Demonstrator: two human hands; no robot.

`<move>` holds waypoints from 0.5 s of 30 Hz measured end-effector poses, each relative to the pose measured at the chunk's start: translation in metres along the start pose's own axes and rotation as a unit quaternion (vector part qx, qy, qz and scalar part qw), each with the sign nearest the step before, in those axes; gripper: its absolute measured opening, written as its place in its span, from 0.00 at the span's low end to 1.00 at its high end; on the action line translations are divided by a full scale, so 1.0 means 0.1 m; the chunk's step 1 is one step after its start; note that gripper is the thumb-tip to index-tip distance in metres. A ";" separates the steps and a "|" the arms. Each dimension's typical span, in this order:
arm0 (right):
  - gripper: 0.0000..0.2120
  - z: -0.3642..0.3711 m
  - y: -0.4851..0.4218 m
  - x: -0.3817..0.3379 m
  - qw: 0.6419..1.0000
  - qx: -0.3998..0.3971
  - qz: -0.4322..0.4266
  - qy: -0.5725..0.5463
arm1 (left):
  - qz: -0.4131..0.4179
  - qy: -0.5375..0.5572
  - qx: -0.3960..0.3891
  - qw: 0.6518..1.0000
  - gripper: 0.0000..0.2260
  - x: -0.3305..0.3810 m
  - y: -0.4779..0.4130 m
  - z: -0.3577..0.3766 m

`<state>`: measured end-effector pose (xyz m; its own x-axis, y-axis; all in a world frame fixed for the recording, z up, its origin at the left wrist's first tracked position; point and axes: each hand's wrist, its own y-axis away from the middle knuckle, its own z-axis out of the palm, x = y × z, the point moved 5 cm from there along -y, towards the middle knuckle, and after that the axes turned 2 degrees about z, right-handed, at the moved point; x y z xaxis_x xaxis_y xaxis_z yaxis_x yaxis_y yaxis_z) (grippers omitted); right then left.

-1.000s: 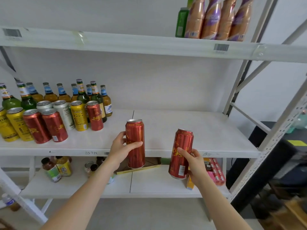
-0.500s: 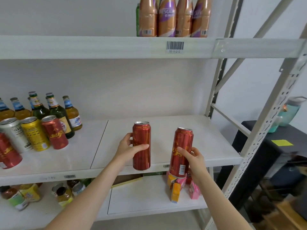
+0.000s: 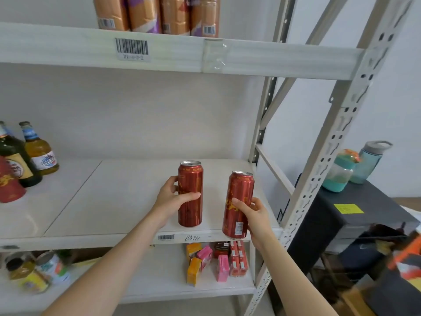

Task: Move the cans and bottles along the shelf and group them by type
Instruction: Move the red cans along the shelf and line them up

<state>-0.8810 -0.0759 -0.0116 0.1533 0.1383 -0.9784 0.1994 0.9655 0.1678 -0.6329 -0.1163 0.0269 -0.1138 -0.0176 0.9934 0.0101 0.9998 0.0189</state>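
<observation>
Red and shiny, two tall cans are in the person's grasp in front of the white middle shelf (image 3: 118, 201). The left hand (image 3: 173, 199) is wrapped around the left can (image 3: 190, 194), thumb across its front and fingers behind; that can stands upright near the shelf's front edge, though whether its base touches the board I cannot tell. The right hand (image 3: 255, 215) is closed around the lower half of the right can (image 3: 239, 205), which tilts slightly and hangs just past the front lip, its bottom below the shelf edge. The two cans are near each other but apart. Far to the left on the same shelf stand a dark green bottle (image 3: 16, 160) and an amber bottle (image 3: 38, 151), with another red can (image 3: 9, 181) in front of them at the frame's edge.
</observation>
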 end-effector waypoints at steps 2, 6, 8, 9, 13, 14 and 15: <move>0.29 -0.15 -0.07 -0.04 1.000 -0.009 -0.003 0.010 | -0.001 -0.001 0.004 1.000 0.28 0.02 0.00 0.19; 0.30 -0.36 -0.27 -0.09 1.000 -0.017 0.001 0.003 | -0.002 -0.008 0.008 1.000 0.29 0.05 -0.08 0.49; 0.30 -0.42 -0.40 -0.11 1.000 -0.021 0.003 -0.002 | -0.003 -0.009 0.012 1.000 0.29 0.06 -0.16 0.60; 0.31 -0.45 -0.47 -0.12 1.000 -0.023 0.005 -0.003 | -0.003 -0.010 0.012 1.000 0.29 0.05 -0.22 0.64; 0.30 -0.47 -0.80 -0.14 1.000 -0.021 0.003 -0.003 | 0.000 -0.023 0.006 1.000 0.27 0.03 -0.48 0.75; 0.28 -0.46 -0.88 -0.14 1.000 -0.023 0.002 -0.005 | 0.001 -0.024 0.006 1.000 0.27 0.01 -0.55 0.76; 0.26 -0.44 -0.97 -0.14 1.000 -0.024 0.002 -0.009 | 0.002 -0.024 0.005 1.000 0.27 0.00 -0.63 0.77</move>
<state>-0.9451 -0.1616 -0.0193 0.1705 0.1386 -0.9756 0.1519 0.9745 0.1650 -0.7103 -0.1783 0.0169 -0.1617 -0.0129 0.9868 0.0007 0.9999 0.0132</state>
